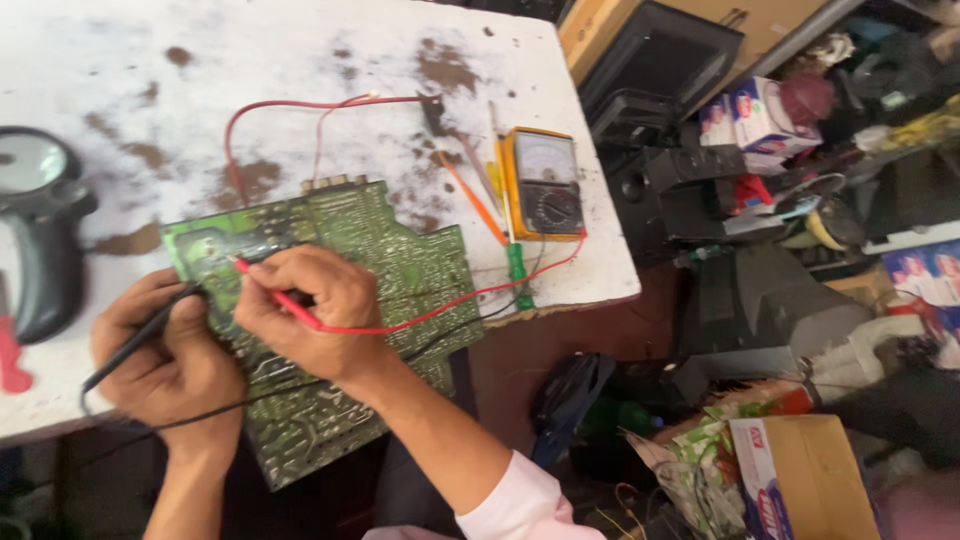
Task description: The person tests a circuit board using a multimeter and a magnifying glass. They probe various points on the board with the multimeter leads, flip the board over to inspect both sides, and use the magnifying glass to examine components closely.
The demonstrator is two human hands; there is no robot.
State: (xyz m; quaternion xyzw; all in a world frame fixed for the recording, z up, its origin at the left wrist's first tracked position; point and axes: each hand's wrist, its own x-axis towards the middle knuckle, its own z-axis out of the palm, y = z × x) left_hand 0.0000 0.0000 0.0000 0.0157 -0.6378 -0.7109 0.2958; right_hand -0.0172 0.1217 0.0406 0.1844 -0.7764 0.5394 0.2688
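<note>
Circuit board point(340, 300), green, solder side up, lies on the white, worn tabletop point(300, 60) with its near end overhanging the table's front edge, tilted diagonally across the view.

Right hand point(310, 315): forearm enters from the lower right in a pale pink sleeve point(515, 505), wrist bent, hand resting on the board's middle. Fingers are curled in a pen grip around the red probe point(275, 293), whose tip points up-left onto the board's upper left area. A red lead point(470, 300) runs from the probe across the board to the meter.

Left hand point(165, 360): forearm rises from the bottom edge, hand lying at the board's left edge. Fingers and thumb are closed on the black probe point(140, 340), held at a slant with its tip at the board's left margin, just beside the red probe's tip. A black lead point(200, 415) trails under the hand and across the board.

Analog multimeter point(545, 183), yellow-cased, lies flat on the table right of the board, apart from it. An orange-handled tool point(470, 200) and a green-handled screwdriver point(517, 270) lie between board and meter. A black-framed magnifier point(35, 220) rests at the far left of the table. A cardboard box point(810, 480) stands on the cluttered floor at lower right.
</note>
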